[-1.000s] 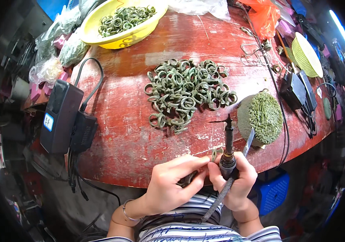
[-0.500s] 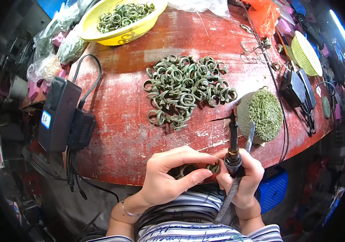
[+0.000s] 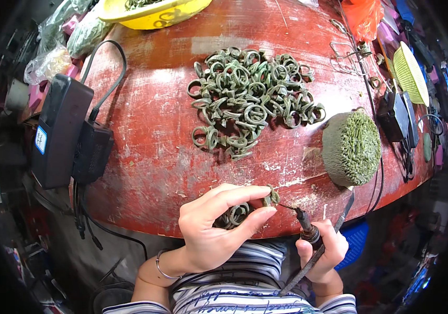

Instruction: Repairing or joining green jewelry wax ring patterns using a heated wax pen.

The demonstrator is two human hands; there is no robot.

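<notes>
Red table (image 3: 150,157): yellow basin (image 3: 164,19) holds rings (image 3: 139,4); left hand (image 3: 208,222) pinches green ring (image 3: 271,198).

Rings (image 3: 244,100) on table (image 3: 150,180); block (image 3: 352,149) right; basin (image 3: 164,21) behind left

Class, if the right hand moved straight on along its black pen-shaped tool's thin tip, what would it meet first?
Tool tip first, the right hand would probably meet the small green ring pinched in the left hand; any gap is unclear.
</notes>
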